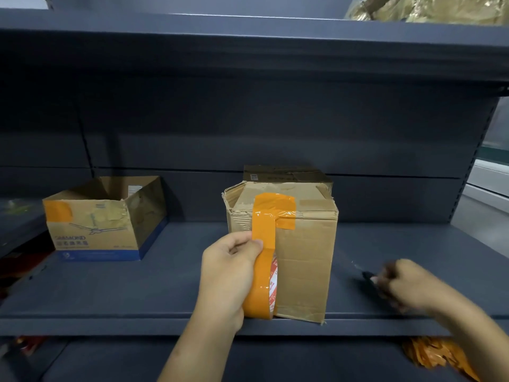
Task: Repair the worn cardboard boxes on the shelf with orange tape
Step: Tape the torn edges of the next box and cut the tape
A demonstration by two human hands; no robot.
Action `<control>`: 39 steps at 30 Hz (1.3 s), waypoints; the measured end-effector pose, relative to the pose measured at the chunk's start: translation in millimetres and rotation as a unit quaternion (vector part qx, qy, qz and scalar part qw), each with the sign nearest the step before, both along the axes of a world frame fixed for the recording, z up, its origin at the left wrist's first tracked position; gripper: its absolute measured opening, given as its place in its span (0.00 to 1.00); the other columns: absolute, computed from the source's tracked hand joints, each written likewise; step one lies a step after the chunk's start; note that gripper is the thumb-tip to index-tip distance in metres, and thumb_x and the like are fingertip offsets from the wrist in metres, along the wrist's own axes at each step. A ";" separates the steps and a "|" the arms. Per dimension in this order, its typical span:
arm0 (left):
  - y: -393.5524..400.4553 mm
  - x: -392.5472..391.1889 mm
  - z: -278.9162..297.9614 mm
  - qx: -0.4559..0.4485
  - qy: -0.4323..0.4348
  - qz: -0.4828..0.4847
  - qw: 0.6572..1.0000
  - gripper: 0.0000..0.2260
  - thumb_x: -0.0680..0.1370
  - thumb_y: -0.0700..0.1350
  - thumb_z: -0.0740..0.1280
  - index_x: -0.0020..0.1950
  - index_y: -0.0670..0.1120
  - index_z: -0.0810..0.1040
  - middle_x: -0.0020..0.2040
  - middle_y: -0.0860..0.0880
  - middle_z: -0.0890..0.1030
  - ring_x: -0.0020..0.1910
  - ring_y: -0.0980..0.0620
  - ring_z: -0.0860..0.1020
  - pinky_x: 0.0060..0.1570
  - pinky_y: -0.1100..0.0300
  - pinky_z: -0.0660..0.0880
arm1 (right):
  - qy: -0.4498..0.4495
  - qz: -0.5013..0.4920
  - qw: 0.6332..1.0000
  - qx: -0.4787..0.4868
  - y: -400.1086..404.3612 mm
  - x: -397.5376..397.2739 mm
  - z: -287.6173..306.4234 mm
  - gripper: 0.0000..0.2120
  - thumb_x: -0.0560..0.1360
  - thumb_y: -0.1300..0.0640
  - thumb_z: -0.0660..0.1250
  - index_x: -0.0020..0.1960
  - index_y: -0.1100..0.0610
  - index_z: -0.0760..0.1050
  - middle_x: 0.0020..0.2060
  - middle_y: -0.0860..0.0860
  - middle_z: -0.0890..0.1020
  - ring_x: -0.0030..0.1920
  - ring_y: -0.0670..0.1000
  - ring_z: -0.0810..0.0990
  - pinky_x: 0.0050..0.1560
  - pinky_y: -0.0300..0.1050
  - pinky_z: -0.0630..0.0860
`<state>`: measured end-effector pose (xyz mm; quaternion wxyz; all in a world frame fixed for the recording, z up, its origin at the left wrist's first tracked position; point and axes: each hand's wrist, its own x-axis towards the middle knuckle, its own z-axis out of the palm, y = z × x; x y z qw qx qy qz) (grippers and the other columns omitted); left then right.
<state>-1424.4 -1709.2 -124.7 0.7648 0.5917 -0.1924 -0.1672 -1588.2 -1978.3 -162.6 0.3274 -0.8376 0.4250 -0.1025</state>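
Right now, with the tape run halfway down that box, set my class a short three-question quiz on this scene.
1. True or false: the left hand holds the orange tape roll against the front of the closed box.
2. Where does the open box carry its orange patch? A) upper left corner of its front B) its inside C) nowhere
3. Fill in: the strip runs from the closed box's top, over its worn ____ edge, down to the roll.

Key: 1 true; 2 A; 3 top front. The right hand is motion-blurred; its dark tool is unclear.
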 end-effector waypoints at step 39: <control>1.0 9.8 -6.6 -0.001 0.072 -0.014 0.997 0.03 0.76 0.51 0.72 0.46 0.54 0.85 0.40 0.52 0.86 0.40 0.49 0.86 0.32 0.57 0.81 | 0.097 0.322 0.941 -0.025 86.4 37.4 161.9 0.26 0.59 0.34 0.79 0.42 0.55 0.86 0.32 0.51 0.84 0.26 0.48 0.72 0.25 0.38 0.67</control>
